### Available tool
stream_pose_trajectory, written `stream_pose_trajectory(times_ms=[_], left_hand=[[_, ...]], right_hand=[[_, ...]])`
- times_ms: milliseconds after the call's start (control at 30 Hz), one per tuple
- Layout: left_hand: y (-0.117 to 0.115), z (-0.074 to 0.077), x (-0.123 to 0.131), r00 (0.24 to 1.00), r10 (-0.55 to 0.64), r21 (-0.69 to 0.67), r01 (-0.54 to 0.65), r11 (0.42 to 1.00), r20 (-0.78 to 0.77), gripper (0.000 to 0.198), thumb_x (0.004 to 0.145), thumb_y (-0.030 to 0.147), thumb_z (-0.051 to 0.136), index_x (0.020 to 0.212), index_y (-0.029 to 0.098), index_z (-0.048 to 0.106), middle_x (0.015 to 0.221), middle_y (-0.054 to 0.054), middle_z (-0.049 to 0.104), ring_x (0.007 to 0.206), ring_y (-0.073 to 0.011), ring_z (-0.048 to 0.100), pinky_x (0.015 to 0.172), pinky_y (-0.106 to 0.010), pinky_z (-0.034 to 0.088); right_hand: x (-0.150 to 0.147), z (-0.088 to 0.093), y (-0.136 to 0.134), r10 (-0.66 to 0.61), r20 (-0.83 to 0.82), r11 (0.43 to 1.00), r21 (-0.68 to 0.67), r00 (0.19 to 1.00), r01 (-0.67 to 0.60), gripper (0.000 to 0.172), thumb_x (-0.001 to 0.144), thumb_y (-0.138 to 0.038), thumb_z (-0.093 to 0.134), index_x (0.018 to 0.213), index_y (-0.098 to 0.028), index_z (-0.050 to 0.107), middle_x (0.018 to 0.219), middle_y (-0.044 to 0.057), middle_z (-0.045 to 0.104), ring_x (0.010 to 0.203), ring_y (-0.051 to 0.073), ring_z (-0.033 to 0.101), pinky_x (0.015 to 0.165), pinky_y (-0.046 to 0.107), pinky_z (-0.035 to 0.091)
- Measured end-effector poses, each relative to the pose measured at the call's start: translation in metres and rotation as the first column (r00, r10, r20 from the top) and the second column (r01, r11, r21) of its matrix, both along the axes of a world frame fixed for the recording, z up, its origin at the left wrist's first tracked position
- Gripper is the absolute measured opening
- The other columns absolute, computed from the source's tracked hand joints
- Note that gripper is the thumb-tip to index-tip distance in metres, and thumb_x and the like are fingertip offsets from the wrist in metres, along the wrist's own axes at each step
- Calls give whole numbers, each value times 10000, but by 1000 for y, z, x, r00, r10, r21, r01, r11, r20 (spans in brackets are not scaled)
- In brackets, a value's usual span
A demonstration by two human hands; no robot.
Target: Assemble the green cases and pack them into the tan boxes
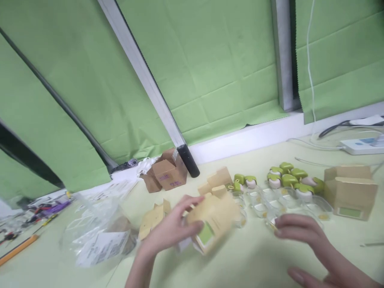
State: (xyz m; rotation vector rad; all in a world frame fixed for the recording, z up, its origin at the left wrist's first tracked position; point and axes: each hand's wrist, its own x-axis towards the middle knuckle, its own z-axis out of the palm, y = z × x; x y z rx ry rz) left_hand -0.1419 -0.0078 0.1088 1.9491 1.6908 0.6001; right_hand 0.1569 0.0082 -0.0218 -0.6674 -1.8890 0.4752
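My left hand (177,224) is closed around a small kraft cardboard box (220,216) with a green label, blurred at its right side. My right hand (312,240) has its thumb and fingers apart. Its fingertips reach the front edge of the clear plastic trays (276,204); whether they touch cannot be made out. Behind the trays sit several green-and-white rounded items (289,180), and a few more green ones (244,181) lie to their left. An upright kraft box (351,196) with a green label stands open at the right.
Brown cartons (169,172) stand by a black cylinder (188,161) at the back. More kraft boxes (154,218) lie left of centre, beside a clear plastic bag (99,232). A power strip (361,146) with cables is back right. An orange tool (18,250) lies far left.
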Motion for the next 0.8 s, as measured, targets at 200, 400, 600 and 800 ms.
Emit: stream_pose_trajectory(times_ms=[200,400,600,800], left_hand=[[12,-20,79,957,-144,-270,212,939,251,662,613,364,746,1223,263,512,1045,-76,667,922,-263,620,818,-386,475],[20,-77,89,643,151,142,-380,914,751,677,700,506,648,1265,222,408,1296,-140,498,1215,-288,453,997,-420,355],[-8,-121,123,392,131,-58,-192,980,911,658,708,412,694,1257,265,362,1323,-123,484,1062,-268,570,863,-367,462],[-2,-116,112,261,212,-163,-196,967,942,434,787,374,588,1168,217,452,1255,-98,563,1118,-283,547,854,-363,470]], right_hand=[[-3,-7,8,182,33,836,-532,983,-137,639,693,-399,684,1273,-326,427,1003,28,627,806,203,646,675,300,561],[-20,1,8,60,-222,718,-667,973,-197,387,798,-541,543,1094,-295,504,981,24,650,874,228,644,730,335,546],[-25,-3,1,57,-244,723,-659,968,-209,354,852,-558,439,1060,-273,475,1004,37,631,928,226,628,764,349,549],[-8,-13,5,139,133,943,-320,981,-90,724,673,-369,739,1307,-323,392,1344,92,433,1166,290,517,873,373,523]])
